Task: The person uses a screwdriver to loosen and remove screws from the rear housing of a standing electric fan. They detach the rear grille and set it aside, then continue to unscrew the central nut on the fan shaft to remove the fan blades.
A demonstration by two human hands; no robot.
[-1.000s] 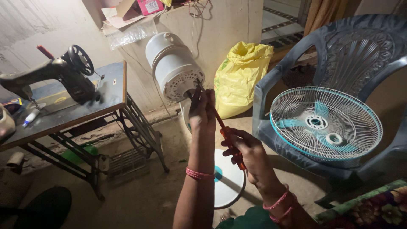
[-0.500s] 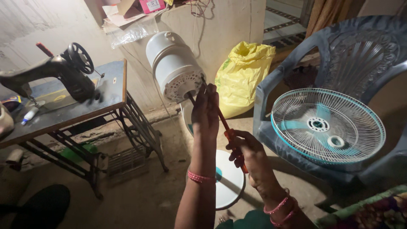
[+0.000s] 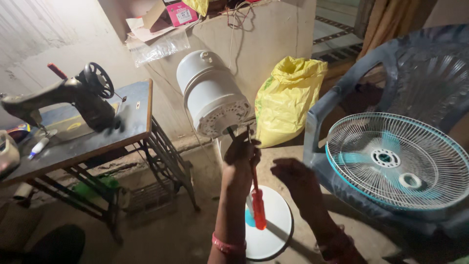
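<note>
Bare concrete floor (image 3: 161,234) and a pale wall frame a dim room. At centre a white fan motor (image 3: 213,95) tilts on its stand, its vented face turned down toward the viewer, with a short shaft (image 3: 229,132) poking out of it; below it the round white base (image 3: 273,222) sits on the floor. The left hand (image 3: 242,154) is raised just under the motor face, fingers closed around the upper shank of a screwdriver (image 3: 256,195); its orange handle hangs down below the hand, in front of the base, and its tip rises just past the fingers, close to the shaft. Whether the tip touches the motor cannot be told. The right hand (image 3: 295,178) hovers just right of the left, dark and blurred, holding nothing, fingers loosely curled and apart from the screwdriver. A pink bangle (image 3: 227,243) rings the left wrist. To the left a black sewing machine (image 3: 68,100) stands on a treadle table (image 3: 132,122). Behind the motor a yellow bag (image 3: 288,100) leans on the wall. On the right a grey plastic chair (image 3: 342,98) carries a fan guard (image 3: 400,161), lying flat on the seat, with teal blades showing through the wire.
</note>
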